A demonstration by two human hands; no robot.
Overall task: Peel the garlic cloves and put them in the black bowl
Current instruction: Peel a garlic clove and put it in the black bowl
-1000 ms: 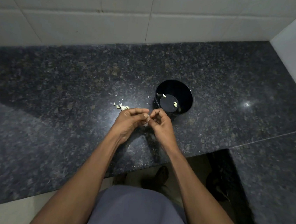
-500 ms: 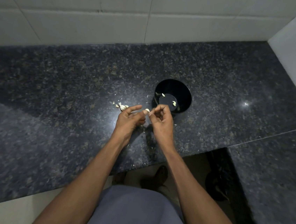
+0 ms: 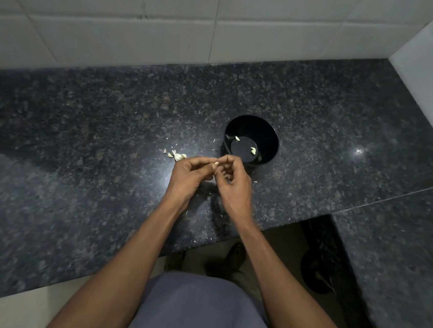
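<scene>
Clove (image 3: pixel 216 163) position: we pinch it between the fingertips of left hand (image 3: pixel 187 176) and right hand (image 3: pixel 230 184), both curled on it. The black bowl (image 3: pixel 251 143) stands on the worktop (image 3: pixel 78 149) just beyond the right hand, which is nearer.

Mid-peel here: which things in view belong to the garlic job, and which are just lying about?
Job:
left hand and right hand, pinching a clove together
black bowl with two peeled cloves
garlic pile on the counter

Lying about:
dark object on the floor
tiled wall
</scene>
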